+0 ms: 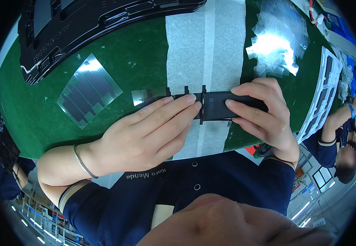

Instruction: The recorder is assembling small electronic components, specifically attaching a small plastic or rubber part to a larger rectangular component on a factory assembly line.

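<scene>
My right hand [268, 110] is closed around a flat black rectangular piece [217, 106], thumb and fingers on its two long sides. My left hand [149, 135] has its fingers pressed together on a clear film with black strips [140, 97]. Small black tabs stick up from the film's far edge, and its left end shows clear past my fingertips. The film's right part meets the black piece just by my left fingertips. Most of the film is hidden beneath my left hand, and I cannot tell whether the two are stuck together.
Another clear film with black strips [90, 90] lies left on the green tabletop [133, 49]. A glossy black moulded panel [83, 28] is at the far left. White paper [186, 49] runs under my hands. Clear sheets [276, 41] pile far right, beside a white sheet with black pieces [321, 94]. A co-worker [334, 139] is at right.
</scene>
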{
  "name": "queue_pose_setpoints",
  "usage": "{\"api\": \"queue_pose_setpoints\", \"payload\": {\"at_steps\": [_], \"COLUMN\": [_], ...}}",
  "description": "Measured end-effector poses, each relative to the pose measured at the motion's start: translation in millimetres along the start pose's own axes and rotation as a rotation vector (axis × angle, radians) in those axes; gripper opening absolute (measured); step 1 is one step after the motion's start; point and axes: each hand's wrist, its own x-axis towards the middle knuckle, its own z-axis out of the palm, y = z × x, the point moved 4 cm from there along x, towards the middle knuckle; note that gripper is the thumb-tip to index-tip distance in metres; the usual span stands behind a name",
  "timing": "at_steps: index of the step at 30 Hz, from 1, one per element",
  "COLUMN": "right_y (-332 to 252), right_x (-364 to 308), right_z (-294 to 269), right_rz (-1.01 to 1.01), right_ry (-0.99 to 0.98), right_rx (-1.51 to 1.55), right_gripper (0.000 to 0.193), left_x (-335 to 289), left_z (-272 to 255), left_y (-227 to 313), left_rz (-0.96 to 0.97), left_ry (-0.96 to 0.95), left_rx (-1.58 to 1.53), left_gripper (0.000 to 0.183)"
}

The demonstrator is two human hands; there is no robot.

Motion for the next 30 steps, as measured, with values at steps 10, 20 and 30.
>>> {"api": "queue_pose_setpoints", "payload": {"at_steps": [10,20,30], "right_y": [-2.5,-13.1,-37.0], "right_x": [-2.0,-8.2,-38.5], "right_z": [2.8,-0.4,38.1], "right_rz": [-0.003,0.123,0.300], "right_ry": [0.033,0.138,0.297], "right_rx": [-0.019,-0.049,0.828], "right_gripper": [0.040,0.050,0.013], "left_x": [-0.9,-2.7,-20.7], "left_z": [0.6,-10.4,7.2], "left_y": [2.4,31.4,51.0], "left_rz": [0.000,0.089,-0.436], "left_ry": [0.010,0.223,0.655], "left_rx": [-0.005,0.194,-0.399], "left_gripper": [0.041,0.038,0.036]}}
